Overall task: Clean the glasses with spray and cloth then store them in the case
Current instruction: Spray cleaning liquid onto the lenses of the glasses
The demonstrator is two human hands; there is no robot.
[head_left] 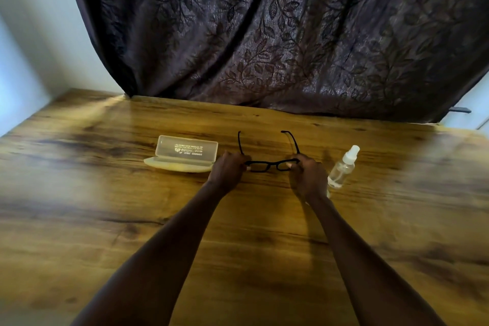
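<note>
Black-framed glasses (267, 164) with both temples unfolded and pointing away from me are held over the wooden table (105, 219). My left hand (229, 171) grips the frame's left corner and my right hand (308, 176) grips its right corner. A translucent glasses case (185, 154) lies with its lid up just left of my left hand, a yellowish cloth in its lower half. A clear spray bottle (342, 168) with a white nozzle stands tilted just right of my right hand, partly hidden by it.
A dark leaf-patterned curtain (291, 34) hangs along the table's far edge. White walls stand at the left and far right. Bare wood stretches to both sides and toward me.
</note>
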